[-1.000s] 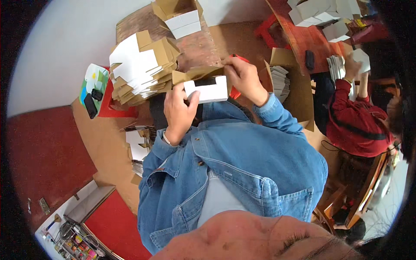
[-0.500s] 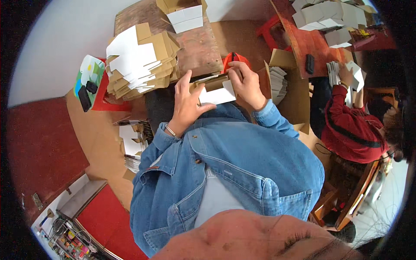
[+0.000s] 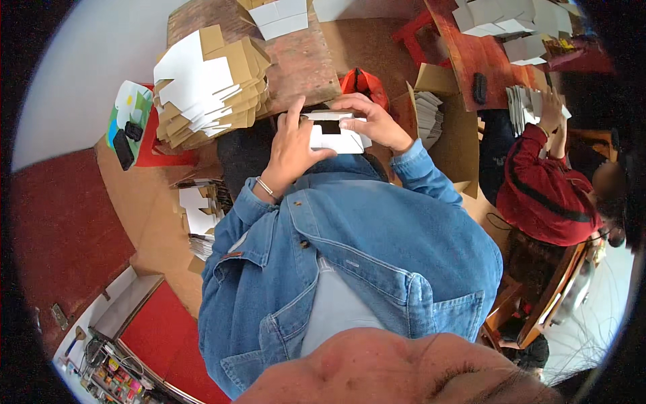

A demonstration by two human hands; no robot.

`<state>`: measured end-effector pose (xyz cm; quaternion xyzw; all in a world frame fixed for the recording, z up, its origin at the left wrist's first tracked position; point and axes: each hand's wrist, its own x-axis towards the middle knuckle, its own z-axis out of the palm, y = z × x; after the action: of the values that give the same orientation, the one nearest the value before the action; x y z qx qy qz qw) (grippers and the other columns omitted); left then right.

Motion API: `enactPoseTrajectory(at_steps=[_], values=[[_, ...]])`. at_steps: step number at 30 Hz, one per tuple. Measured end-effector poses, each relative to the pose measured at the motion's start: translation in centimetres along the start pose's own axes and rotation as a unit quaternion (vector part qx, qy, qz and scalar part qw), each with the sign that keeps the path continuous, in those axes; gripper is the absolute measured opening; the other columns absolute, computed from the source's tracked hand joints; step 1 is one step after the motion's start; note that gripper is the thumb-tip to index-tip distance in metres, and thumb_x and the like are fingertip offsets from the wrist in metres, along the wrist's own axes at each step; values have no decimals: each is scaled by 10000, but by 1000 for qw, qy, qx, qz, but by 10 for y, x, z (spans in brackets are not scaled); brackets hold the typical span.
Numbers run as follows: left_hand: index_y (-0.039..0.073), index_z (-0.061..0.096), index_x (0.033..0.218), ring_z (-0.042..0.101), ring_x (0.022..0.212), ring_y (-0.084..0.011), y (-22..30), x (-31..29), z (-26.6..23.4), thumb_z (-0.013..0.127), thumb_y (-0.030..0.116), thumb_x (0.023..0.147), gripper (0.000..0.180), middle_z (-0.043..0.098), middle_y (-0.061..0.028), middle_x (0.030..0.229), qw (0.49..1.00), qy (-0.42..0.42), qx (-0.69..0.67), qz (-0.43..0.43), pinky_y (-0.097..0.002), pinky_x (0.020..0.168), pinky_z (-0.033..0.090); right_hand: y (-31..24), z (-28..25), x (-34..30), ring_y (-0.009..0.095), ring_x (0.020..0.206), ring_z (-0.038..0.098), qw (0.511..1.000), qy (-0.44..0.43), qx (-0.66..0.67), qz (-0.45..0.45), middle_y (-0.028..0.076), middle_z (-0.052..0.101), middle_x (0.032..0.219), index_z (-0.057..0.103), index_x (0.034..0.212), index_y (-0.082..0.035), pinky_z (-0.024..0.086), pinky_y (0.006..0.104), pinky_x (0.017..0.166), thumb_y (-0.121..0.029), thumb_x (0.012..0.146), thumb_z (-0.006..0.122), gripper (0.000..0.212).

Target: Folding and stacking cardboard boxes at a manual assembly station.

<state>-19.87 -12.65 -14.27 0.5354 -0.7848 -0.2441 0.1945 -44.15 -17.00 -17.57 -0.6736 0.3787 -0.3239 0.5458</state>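
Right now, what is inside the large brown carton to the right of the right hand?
Inside the brown carton, many thin white pieces show, packed together toward its left side. The bottom beneath them is covered, so I cannot tell more.

A blue denim jacket is worn, its seams and edges marked by pale stitching. Round dark buttons are set down its front, left of the frame's middle. A chest pocket is outlined at lower right, and a small reddish-brown tag is sewn on at left. A pale grey shirt is seen inside the open front, lower centre. Near the left hand, a thin silvery bracelet is worn at the cuff.
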Motion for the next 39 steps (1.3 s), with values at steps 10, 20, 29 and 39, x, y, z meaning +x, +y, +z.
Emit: enactPoseTrajectory(at_steps=[10,20,29,39], values=[[23,726,1060,499,1296,-432,-3,6,4,890,285,732,451,504,-212,1452,998,62,-10,26,-482,1091,432,-13,12,12,306,959,666,971,48,-209,-103,106,726,1039,738,1124,-80,508,402,877,-145,840,793,297],[8,672,952,519,1251,-414,-9,6,-20,873,189,753,336,562,-204,1371,999,30,-23,-5,-472,1067,432,-16,29,30,309,799,670,953,131,-238,-137,122,730,901,755,981,-36,539,385,721,-142,865,773,158],[11,546,1365,541,1208,-399,-27,-19,33,810,114,818,616,541,-199,1366,974,171,-146,-17,-458,1043,461,-1,44,38,237,782,690,925,260,-229,-155,95,744,902,752,1000,-53,547,337,708,-113,896,729,122],[20,649,1219,510,1283,-390,-39,-22,47,874,290,718,612,561,-167,1363,977,110,-26,180,-496,1078,438,12,34,17,116,987,641,975,59,204,62,53,717,1060,723,1167,4,522,270,850,-169,1009,655,244]])
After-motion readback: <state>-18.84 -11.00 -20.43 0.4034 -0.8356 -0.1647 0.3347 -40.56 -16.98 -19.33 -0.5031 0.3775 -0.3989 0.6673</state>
